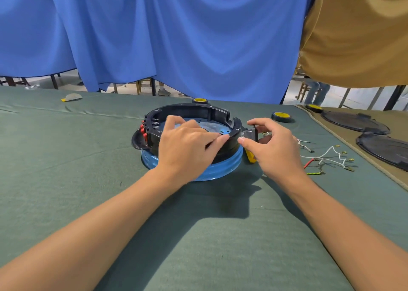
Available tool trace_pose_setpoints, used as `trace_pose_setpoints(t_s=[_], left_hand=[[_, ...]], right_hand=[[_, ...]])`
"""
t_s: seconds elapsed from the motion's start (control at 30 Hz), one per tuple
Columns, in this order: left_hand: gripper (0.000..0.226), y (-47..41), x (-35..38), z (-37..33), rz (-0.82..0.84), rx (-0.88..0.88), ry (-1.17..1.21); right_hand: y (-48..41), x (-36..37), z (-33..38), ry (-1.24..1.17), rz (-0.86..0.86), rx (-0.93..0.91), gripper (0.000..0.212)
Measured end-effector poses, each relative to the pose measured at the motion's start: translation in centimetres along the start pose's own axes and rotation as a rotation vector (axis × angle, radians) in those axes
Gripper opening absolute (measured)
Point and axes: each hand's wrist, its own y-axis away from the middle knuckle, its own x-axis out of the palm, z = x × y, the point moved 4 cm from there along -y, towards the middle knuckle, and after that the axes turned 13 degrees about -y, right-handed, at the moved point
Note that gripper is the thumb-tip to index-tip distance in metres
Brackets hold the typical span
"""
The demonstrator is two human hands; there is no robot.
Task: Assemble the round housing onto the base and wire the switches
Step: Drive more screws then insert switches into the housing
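A black round housing [217, 113] sits on a blue round base [220, 169] in the middle of the green table. Red switches [143, 131] line the housing's left side. My left hand [185, 145] lies over the housing's near rim, fingers curled on it, thumb pressed on the rim's right part. My right hand [273, 145] pinches a small black switch part [251, 134] just outside the housing's right edge. A yellow piece [250, 156] shows under that hand. Loose white, red and green wires [324, 160] lie to the right.
Two black-and-yellow wheels [280, 116] [199, 101] lie behind the housing, a third [314, 107] farther right. Black round covers [353, 120] [384, 147] rest on a tan mat at the right. Small brass terminals [344, 152] lie by the wires. Blue cloth hangs behind.
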Motion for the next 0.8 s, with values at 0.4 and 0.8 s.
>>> trace_pose_setpoints(t_s=[0.4, 0.8], left_hand=[[0.059, -0.9, -0.6, 3.5, 0.059, -0.259, 0.087], [0.061, -0.4, 0.2, 1.5, 0.065, 0.011, 0.175]], right_hand=[[-0.4, 0.0, -1.2, -0.368, -0.085, 0.215, 0.028], [-0.6, -0.7, -1.3, -0.920, -0.033, 0.626, 0.022]])
